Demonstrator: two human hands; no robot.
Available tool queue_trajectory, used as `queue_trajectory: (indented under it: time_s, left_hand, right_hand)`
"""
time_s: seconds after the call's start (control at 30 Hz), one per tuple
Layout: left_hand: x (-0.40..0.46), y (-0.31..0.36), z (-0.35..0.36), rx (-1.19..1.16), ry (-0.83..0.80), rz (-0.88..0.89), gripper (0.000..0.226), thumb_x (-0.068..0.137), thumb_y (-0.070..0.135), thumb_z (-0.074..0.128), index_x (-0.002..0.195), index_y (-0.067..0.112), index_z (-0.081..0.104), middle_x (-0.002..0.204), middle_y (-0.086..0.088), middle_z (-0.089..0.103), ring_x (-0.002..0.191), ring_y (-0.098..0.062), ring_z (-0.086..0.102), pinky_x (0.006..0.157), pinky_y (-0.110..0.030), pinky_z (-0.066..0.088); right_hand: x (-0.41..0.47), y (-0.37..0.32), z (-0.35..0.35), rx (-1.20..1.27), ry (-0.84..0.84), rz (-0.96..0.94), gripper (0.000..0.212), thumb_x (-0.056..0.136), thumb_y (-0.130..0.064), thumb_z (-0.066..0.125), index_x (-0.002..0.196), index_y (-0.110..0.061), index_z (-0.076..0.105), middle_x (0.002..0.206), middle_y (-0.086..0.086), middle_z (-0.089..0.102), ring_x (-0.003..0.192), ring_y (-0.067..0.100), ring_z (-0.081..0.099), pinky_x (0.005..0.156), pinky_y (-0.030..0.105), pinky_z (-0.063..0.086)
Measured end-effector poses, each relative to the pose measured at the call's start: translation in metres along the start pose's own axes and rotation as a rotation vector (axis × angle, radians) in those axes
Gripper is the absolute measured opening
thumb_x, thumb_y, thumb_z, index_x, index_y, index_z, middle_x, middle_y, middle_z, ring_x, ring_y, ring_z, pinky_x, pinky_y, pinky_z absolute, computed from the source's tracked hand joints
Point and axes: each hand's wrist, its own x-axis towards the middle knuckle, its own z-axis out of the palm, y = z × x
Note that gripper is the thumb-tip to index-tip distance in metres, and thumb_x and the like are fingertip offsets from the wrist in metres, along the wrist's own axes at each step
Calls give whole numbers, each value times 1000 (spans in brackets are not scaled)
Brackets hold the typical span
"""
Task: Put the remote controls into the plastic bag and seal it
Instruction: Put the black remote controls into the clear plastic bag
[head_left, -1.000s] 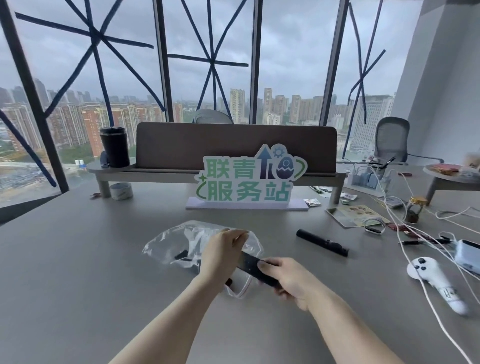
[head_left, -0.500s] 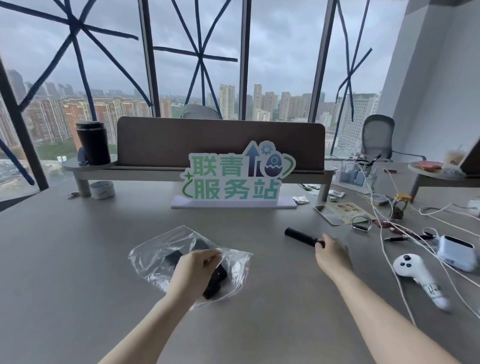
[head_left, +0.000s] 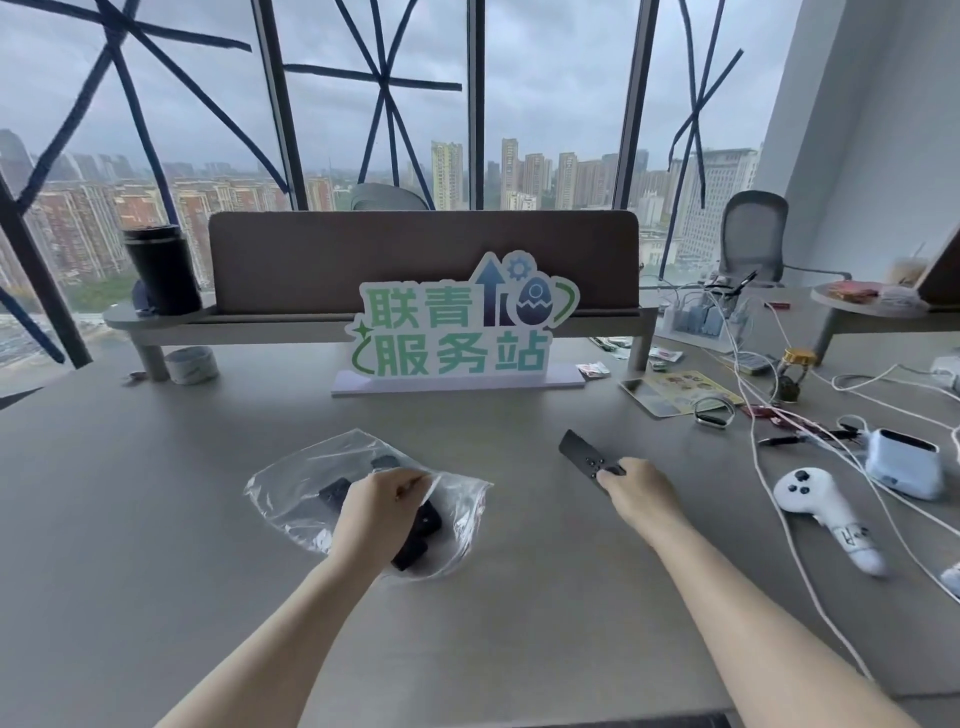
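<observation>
A clear plastic bag (head_left: 301, 488) lies on the grey table (head_left: 156, 545), left of centre, with black remote controls (head_left: 415, 535) inside it. My left hand (head_left: 382, 512) pinches the bag's upper edge at its open right side. My right hand (head_left: 636, 491) grips the near end of a slim black remote (head_left: 579, 452), whose far end points up and away to the left, tilted above the table. The two hands are apart, with the bag's mouth between them.
A green and white sign (head_left: 457, 332) stands behind the bag. To the right lie a white game controller (head_left: 826, 512), white cables (head_left: 779, 467), a pale blue device (head_left: 904, 462) and small clutter. A black tumbler (head_left: 161, 270) sits on the shelf at the back left.
My right hand let go of a remote at the bag, reached right to the slim black remote and has lifted it. My left hand stays on the bag.
</observation>
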Motion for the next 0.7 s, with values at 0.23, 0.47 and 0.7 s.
queue_trajectory:
  time_s: [0.23,0.47,0.7]
  left_hand:
    - [-2,4,-9,-78,56,-45,19,84,31,58,86,22,75,76,2,74,65,-17,61,66,-27,44]
    - [-15,5,-16,-66,79,-4,20,87,26,58,98,20,74,102,0,75,95,-17,65,74,-22,40]
    - [-20,-12,-30,-62,53,-3,20,86,30,57,87,21,75,84,1,75,80,-18,64,70,-29,45]
  right_hand:
    - [-91,-37,-38,581,-621,35,32,93,-19,50,61,-16,48,48,4,46,32,11,18,35,18,15]
    - [-115,-98,55,576,-756,-57,24,100,-32,55,88,-16,68,72,4,71,35,11,34,33,19,25]
    - [-103,-85,75,269,-85,-134,19,88,-16,54,81,-21,71,67,-2,72,61,15,62,60,29,47]
